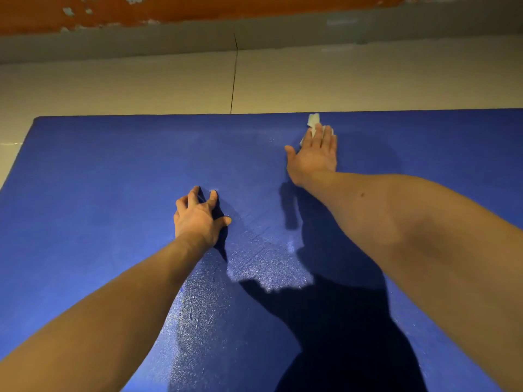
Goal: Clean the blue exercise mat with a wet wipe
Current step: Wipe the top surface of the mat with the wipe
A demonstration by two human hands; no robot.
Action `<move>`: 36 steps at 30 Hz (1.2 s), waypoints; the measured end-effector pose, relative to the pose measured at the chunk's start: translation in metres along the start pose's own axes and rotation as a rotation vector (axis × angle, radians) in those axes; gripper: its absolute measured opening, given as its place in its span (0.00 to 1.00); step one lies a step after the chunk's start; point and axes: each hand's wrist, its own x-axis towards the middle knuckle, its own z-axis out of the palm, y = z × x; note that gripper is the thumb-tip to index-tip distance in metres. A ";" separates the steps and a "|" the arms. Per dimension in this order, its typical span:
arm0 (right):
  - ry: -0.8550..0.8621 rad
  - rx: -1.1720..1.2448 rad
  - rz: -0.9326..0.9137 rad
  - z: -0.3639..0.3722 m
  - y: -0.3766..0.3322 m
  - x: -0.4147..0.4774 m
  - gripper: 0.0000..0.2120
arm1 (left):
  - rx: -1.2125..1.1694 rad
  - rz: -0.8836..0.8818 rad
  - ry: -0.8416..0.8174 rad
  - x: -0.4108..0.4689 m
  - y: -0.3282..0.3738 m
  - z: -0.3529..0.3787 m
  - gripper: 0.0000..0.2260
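Note:
The blue exercise mat (99, 199) lies flat on the floor and fills most of the view. My right hand (315, 157) is stretched out near the mat's far edge, fingers straight, pressing a white wet wipe (313, 120) flat against the mat; part of the wipe sticks out past the fingertips. My left hand (198, 217) is propped on the middle of the mat on spread, bent fingertips and holds nothing. A damp, shiny patch shows on the mat between and below my arms.
Pale floor tiles (141, 86) with a dark joint line lie beyond the mat's far edge. A grey skirting (169, 41) and an orange wall with peeling paint (198, 9) run along the back. The mat's left corner is at the upper left.

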 end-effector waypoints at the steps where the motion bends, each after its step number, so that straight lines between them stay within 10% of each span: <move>1: -0.007 0.004 0.014 0.000 0.001 -0.002 0.38 | -0.005 -0.001 0.003 0.000 0.000 0.000 0.35; 13: 0.028 -0.030 -0.562 0.046 -0.039 -0.095 0.37 | -0.028 0.029 0.045 -0.007 -0.003 0.000 0.35; 21: 0.023 0.031 -0.036 0.026 0.014 -0.078 0.40 | -0.030 0.059 0.079 -0.034 -0.018 0.008 0.36; 32: 0.107 -0.202 -0.699 0.070 -0.035 -0.176 0.38 | -0.006 0.096 0.100 -0.064 -0.029 0.026 0.33; 36: 0.150 0.096 -0.293 0.047 0.013 -0.152 0.42 | 0.013 0.109 0.079 -0.076 -0.034 0.029 0.33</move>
